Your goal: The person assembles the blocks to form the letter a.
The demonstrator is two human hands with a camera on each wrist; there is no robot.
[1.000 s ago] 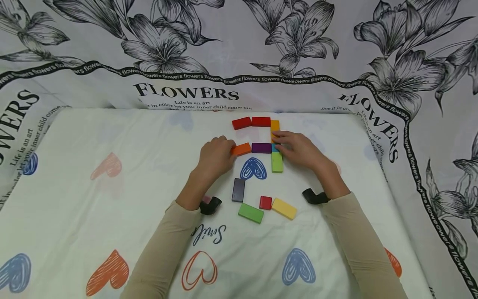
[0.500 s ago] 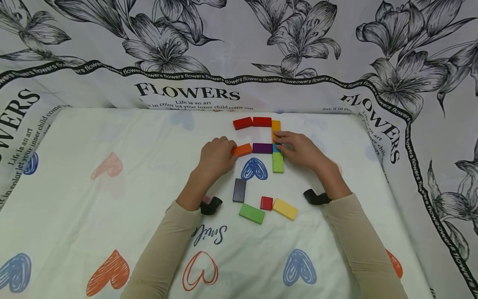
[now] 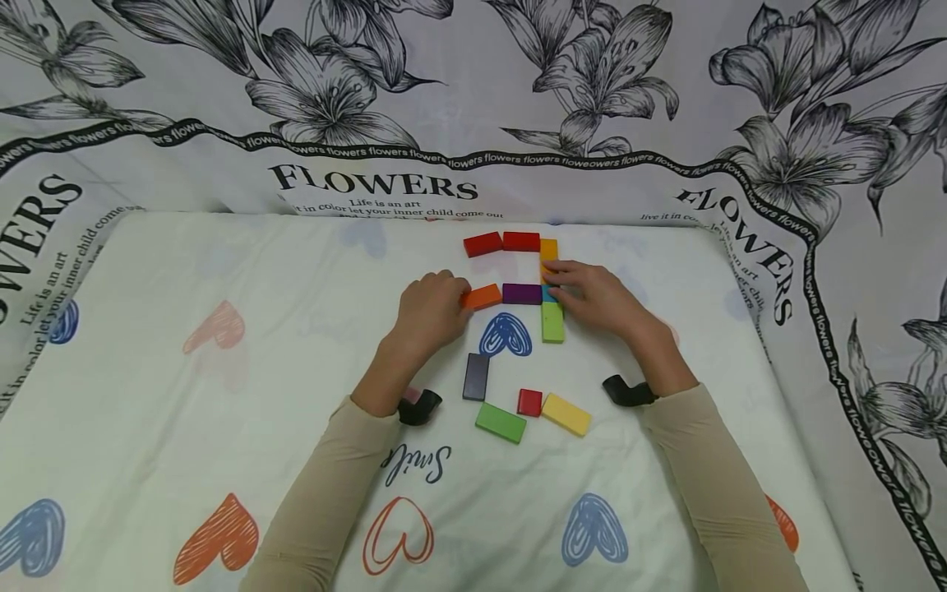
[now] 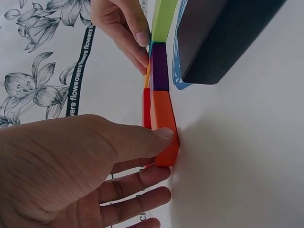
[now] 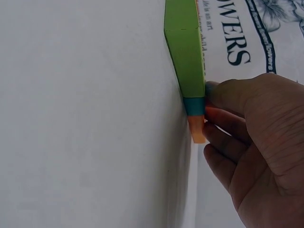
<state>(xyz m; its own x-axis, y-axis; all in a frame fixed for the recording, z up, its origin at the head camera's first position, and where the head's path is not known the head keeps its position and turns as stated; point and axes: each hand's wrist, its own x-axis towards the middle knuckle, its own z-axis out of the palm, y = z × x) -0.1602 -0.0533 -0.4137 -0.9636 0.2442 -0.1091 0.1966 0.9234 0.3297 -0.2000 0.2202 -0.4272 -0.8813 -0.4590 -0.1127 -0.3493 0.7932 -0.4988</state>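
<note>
Orange block [image 4: 165,111] unmoved, left palm [image 4: 80,175] wrist-view only

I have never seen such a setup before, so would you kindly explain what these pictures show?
There is no machine: these are a person's left hand and right hand, both bare. The wide view comes from a head-worn camera, the two close ones from wrist cameras. Nearest the person on the white cloth lie the grey block, green block, small red block and yellow block. Farther off, among more blocks, the left hand pinches the orange block; the right hand touches or nearly touches the blue block.
</note>
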